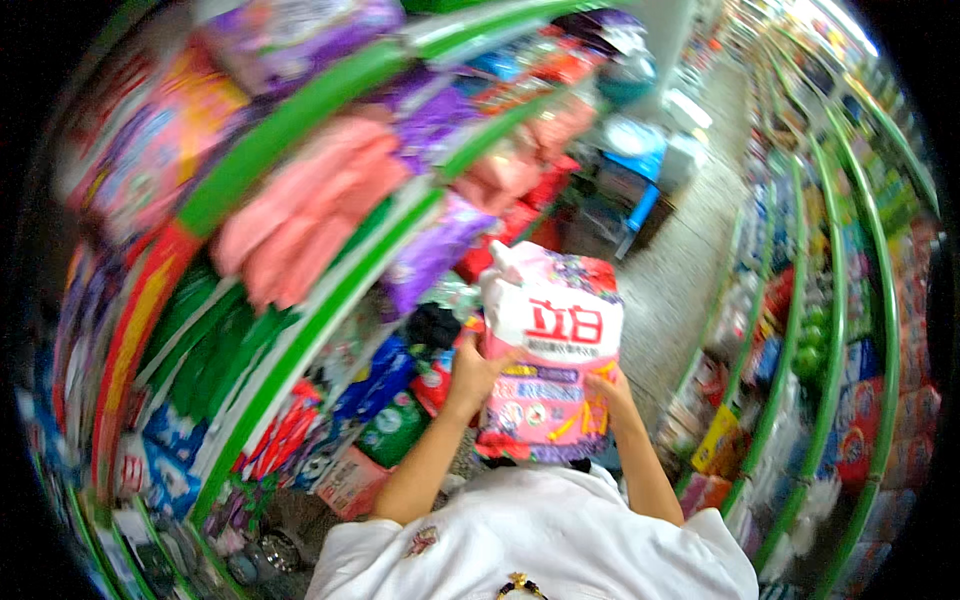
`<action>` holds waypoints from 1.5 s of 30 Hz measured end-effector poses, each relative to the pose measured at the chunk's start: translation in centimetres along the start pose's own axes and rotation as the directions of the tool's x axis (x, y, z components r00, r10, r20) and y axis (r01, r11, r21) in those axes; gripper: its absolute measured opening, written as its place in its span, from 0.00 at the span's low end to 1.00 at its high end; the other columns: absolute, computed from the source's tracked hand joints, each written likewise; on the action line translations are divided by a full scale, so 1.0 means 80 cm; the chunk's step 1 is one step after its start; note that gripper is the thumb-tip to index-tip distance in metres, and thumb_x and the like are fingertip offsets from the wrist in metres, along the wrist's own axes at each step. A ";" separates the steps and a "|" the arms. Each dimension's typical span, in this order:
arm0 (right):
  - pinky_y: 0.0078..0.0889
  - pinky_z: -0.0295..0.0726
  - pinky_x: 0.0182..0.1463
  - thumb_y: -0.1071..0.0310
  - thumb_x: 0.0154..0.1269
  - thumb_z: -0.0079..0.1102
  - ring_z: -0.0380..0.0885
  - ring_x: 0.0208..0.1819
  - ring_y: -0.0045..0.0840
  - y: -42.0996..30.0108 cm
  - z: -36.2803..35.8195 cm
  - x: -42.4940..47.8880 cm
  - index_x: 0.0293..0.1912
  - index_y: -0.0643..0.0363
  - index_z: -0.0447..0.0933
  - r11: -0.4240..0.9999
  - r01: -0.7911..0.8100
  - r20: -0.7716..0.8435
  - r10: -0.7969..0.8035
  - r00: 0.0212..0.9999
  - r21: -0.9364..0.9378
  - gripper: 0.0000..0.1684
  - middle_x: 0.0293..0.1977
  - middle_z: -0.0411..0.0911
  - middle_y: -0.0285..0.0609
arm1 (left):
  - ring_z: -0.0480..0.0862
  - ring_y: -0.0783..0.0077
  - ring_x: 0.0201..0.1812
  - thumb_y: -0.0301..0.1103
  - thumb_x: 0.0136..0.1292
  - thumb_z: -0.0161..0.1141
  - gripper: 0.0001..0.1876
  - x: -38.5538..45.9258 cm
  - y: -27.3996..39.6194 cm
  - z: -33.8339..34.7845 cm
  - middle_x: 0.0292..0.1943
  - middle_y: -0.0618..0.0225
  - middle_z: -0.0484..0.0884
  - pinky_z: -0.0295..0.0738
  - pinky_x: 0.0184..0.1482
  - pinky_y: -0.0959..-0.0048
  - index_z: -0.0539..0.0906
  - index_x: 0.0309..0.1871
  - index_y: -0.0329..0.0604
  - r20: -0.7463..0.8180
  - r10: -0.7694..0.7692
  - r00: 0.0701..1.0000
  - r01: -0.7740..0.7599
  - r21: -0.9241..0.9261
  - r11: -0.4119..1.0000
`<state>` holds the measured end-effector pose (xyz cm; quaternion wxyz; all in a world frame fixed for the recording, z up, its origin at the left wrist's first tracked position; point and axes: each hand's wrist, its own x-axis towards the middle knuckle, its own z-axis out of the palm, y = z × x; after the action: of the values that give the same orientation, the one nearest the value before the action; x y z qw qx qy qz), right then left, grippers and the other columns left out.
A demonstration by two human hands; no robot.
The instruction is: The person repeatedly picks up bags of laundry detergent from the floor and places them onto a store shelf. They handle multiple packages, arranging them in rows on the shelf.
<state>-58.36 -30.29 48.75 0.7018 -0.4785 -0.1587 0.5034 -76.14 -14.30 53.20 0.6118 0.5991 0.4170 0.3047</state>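
A pink and white plastic bag of Liby laundry detergent [555,330] is held upright in front of my body, its printed front facing up at me. My left hand [480,367] grips its left edge, thumb on the front. On the opposite side my right hand [606,390] clasps the right edge, fingers partly hidden by the bag. To the left of the bag, red and green packages [397,427] lie low beside the shelving.
Left, shelves with green price rails [322,330] carry salmon-pink packs [315,210] and purple packs [439,240]. A pale floor aisle [675,262] runs ahead, with a blue-topped box [637,161] standing in it. More stocked shelves [814,322] line the right side.
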 end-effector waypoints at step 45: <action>0.28 0.73 0.51 0.71 0.55 0.61 0.73 0.47 0.24 -0.386 -0.493 0.885 0.56 0.60 0.63 0.987 0.009 -0.032 -0.015 0.999 -0.158 0.29 0.48 0.73 0.39 | 0.76 0.71 0.49 0.27 0.48 0.63 0.34 0.877 0.004 0.593 0.50 0.58 0.76 0.71 0.50 0.74 0.64 0.61 0.31 0.184 -0.141 0.973 0.155 -0.064 0.986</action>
<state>17.86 9.19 36.67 0.6672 -0.5399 -0.1893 0.4770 -1.87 24.24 40.24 0.6908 0.5668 0.3917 0.2192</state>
